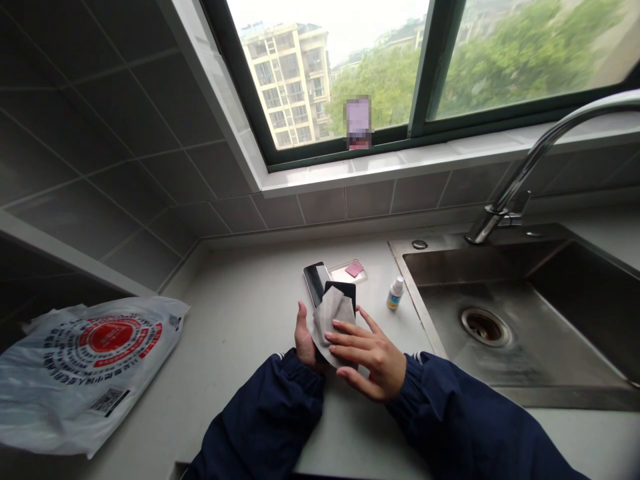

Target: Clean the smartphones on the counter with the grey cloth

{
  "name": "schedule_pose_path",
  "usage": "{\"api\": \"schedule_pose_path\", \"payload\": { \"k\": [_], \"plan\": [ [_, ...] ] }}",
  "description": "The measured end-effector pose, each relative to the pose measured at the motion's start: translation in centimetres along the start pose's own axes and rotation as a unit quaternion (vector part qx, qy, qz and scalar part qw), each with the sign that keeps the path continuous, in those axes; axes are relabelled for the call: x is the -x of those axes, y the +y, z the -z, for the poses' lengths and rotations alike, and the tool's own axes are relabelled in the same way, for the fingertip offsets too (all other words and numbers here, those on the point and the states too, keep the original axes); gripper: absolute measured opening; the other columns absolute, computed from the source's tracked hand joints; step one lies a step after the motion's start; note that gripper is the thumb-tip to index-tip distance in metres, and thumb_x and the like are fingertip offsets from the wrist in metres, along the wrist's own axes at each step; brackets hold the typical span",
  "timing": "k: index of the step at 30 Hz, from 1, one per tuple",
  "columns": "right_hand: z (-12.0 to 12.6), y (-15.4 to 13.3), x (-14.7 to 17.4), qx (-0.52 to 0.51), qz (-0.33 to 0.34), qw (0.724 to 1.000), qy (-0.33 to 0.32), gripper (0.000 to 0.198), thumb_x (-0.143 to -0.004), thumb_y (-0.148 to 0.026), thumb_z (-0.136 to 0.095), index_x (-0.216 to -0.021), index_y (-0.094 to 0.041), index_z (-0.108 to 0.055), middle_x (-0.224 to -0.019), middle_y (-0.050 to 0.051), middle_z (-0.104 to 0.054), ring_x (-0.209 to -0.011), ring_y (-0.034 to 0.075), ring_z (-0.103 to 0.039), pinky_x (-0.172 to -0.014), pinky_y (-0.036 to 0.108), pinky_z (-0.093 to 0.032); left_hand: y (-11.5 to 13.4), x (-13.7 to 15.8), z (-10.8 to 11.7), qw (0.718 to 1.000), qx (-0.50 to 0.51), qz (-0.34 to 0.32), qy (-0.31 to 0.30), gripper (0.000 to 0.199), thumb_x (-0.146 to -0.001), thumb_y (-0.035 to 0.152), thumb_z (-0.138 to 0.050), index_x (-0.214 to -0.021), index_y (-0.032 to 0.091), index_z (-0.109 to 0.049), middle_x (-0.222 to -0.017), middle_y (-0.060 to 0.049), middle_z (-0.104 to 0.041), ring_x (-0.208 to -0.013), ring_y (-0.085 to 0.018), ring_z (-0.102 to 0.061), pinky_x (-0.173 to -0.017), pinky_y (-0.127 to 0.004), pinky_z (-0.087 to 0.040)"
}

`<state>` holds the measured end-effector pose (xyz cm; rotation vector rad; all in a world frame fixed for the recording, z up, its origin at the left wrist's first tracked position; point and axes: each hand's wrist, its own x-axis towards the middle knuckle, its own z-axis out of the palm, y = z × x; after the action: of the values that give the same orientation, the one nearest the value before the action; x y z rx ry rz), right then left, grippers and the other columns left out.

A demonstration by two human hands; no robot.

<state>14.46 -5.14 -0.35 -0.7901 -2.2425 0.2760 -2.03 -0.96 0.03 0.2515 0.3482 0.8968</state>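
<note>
My left hand (305,339) holds a black smartphone (346,289) from below and the side, thumb pointing up. A grey cleaning cloth (331,315) with a zigzag edge covers most of its face, so only the upper end shows. Across the cloth lies my right hand (370,357), flat with fingers stretched out and somewhat apart. Just beyond the hands, a second phone (315,280) rests on the counter. Beside it is a clear case (341,273) with a pink square (355,269) on it. A small white bottle (395,293) with a coloured label stands upright to the right.
A steel sink (470,283) with a chrome faucet (520,150) is at the right. On the left, a white plastic bag (95,367) with red print sits on the pale counter (235,320). Tiled wall and a window (350,67) rise behind.
</note>
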Motion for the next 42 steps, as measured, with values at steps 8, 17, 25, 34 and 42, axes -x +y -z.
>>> {"api": "schedule_pose_path", "payload": {
  "k": [8,17,25,34,42],
  "plan": [
    [-1.1,0.8,0.5,0.121,-0.082,0.989,-0.007,0.049,-0.101,-0.029,-0.042,-0.148,-0.019,-0.045,-0.156,0.012,-0.042,-0.151,0.029,-0.026,-0.121,0.064,-0.012,0.3,-0.2,0.0,0.999,-0.031,0.001,-0.012,0.092,-0.088,0.077,-0.036,-0.155,0.014,-0.034,-0.147,-0.021,-0.052,-0.137,-0.038,-0.048,-0.115,-0.05,-0.032],
    [-1.2,1.2,0.5,0.167,-0.144,0.975,0.007,0.063,-0.101,-0.033,-0.04,-0.16,-0.02,-0.022,-0.163,0.012,-0.027,-0.153,0.033,-0.019,-0.114,0.069,-0.027,0.1,-0.2,-0.4,0.995,-0.069,0.011,-0.065,0.086,-0.092,0.072,-0.035,-0.155,0.013,-0.034,-0.152,-0.02,-0.046,-0.142,-0.038,-0.041,-0.118,-0.051,-0.027],
    [-1.0,1.0,0.5,0.12,-0.102,0.988,0.005,0.052,-0.1,-0.033,-0.045,-0.15,-0.019,-0.044,-0.157,0.013,-0.04,-0.151,0.032,-0.025,-0.119,0.065,-0.016,0.2,-0.2,0.1,0.999,-0.041,0.007,-0.03,0.09,-0.089,0.077,-0.034,-0.153,0.013,-0.037,-0.147,-0.021,-0.052,-0.14,-0.038,-0.044,-0.117,-0.052,-0.029],
    [-0.6,-0.1,0.2,-0.013,0.005,1.0,0.021,0.035,-0.097,-0.041,-0.053,-0.123,-0.022,-0.066,-0.131,0.006,-0.068,-0.139,0.027,-0.048,-0.124,0.056,0.005,0.2,-0.1,-0.1,0.998,-0.038,-0.031,0.027,0.103,-0.084,0.083,-0.036,-0.142,-0.001,-0.047,-0.131,-0.029,-0.062,-0.123,-0.04,-0.06,-0.111,-0.05,-0.038],
    [-0.8,0.9,0.2,0.133,-0.066,0.989,-0.019,0.053,-0.101,-0.032,-0.045,-0.152,-0.02,-0.04,-0.156,0.011,-0.042,-0.151,0.028,-0.026,-0.121,0.063,-0.006,0.0,-0.3,0.2,0.999,-0.032,-0.005,-0.017,0.093,-0.087,0.079,-0.034,-0.151,0.012,-0.041,-0.14,-0.021,-0.058,-0.136,-0.038,-0.049,-0.116,-0.051,-0.032]
  ]
}}
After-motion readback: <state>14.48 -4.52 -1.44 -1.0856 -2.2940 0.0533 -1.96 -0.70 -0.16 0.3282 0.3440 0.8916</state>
